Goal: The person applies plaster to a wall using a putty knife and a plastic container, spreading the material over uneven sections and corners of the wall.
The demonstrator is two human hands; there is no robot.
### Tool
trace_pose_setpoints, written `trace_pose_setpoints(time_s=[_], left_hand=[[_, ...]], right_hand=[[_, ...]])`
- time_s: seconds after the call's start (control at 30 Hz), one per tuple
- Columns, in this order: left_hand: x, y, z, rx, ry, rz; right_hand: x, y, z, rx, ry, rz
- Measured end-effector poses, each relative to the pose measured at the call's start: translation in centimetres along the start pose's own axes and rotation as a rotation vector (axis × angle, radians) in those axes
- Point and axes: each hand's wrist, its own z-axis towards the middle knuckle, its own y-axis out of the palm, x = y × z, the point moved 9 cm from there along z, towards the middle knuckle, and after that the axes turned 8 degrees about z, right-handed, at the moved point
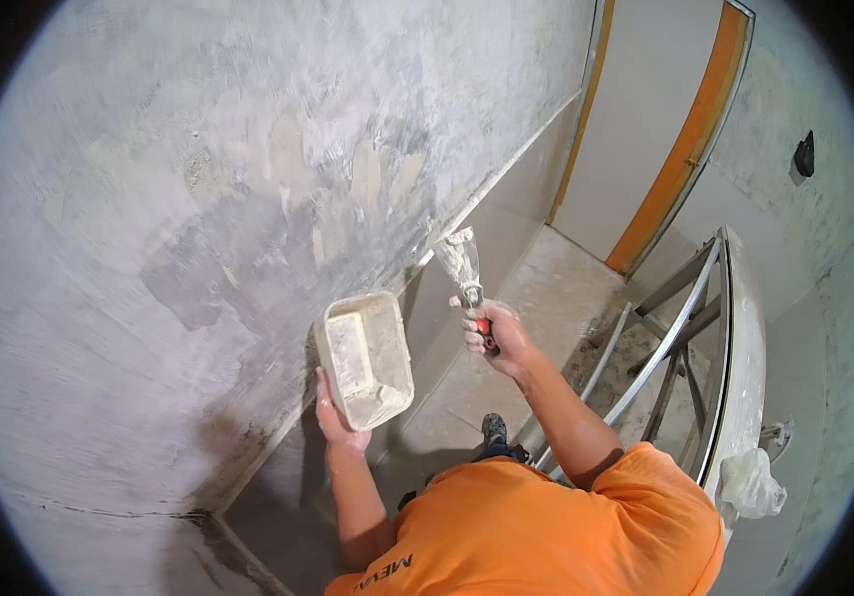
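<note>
My left hand (340, 422) is wrapped round the lower side of a whitish rectangular plastic tub (324, 343), holding it tilted close to the wall. Some pale filler (379, 405) lies in the tub's near end. In my right hand (498, 336) is a putty knife (461, 260) with a red and black handle, its blade pointing up and away. Wet filler coats the blade, and white smears cover the fingers. To the left, the grey plastered wall (248, 169) carries damp darker patches and several fresh light strokes. The blade stands near the wall's lower edge.
Right of me stands a metal-framed trestle platform (735, 368) with crossed legs, a clear plastic bag (752, 485) on its near end. A white door panel with an orange strip (683, 169) is at the back. A small black object (804, 156) sits on the right wall.
</note>
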Motion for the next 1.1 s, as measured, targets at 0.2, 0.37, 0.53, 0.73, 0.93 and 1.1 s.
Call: trace_pose_setpoints(time_s=[0.2,0.37,0.53,0.73,0.93,1.1], left_hand=[[3.4,-3.9,-2.9,-0.005,0.092,0.042],[5.0,-6.3,-4.3,0.115,0.158,0.037],[5.4,-7.6,-3.2,0.169,0.161,-0.011],[3.7,-5.1,-1.1,0.016,0.169,-0.084],[4.4,-6.3,-2.2,0.044,0.217,-0.020],[5.2,-8.1,-1.8,0.133,0.308,-0.026]], right_hand=[[-1.2,-0.3,8.5,0.321,-0.381,-0.735],[10.2,4.2,15.4,-0.095,-0.559,-1.593],[17.2,2.4,6.0,-0.180,-0.312,-1.439],[6.0,-3.7,5.5,0.142,-0.429,-1.235],[-1.6,-1.3,11.4,0.307,-0.210,-0.826],[4.1,-1.2,18.3,0.061,-0.421,-1.248]])
